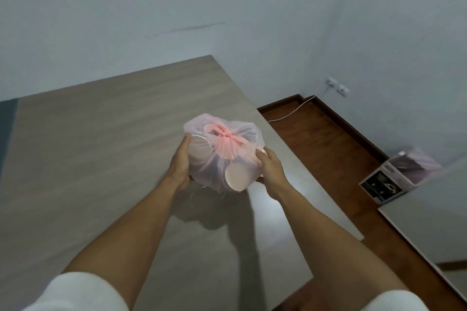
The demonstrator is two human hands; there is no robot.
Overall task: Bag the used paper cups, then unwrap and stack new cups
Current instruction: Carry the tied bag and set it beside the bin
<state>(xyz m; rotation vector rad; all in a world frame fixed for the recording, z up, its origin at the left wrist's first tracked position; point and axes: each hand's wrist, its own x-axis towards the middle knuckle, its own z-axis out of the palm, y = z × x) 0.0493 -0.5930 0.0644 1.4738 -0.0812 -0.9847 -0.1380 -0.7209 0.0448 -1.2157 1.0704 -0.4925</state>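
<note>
bag: knotted pink plastic bag (223, 156) of used paper cups (237, 176), above the counter (101, 159) near its 3 o'clock edge | grip: left hand (180, 164) and right hand (271, 170) cupped round its sides | risk: thin film may tear or slip, spilling cups to the floor (328, 149)

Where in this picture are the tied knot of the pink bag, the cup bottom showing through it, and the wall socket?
knot (225, 138), head view, gathered centre.
cup bottom (237, 175), head view, round base.
wall socket (338, 86), head view, faceplate.
</note>
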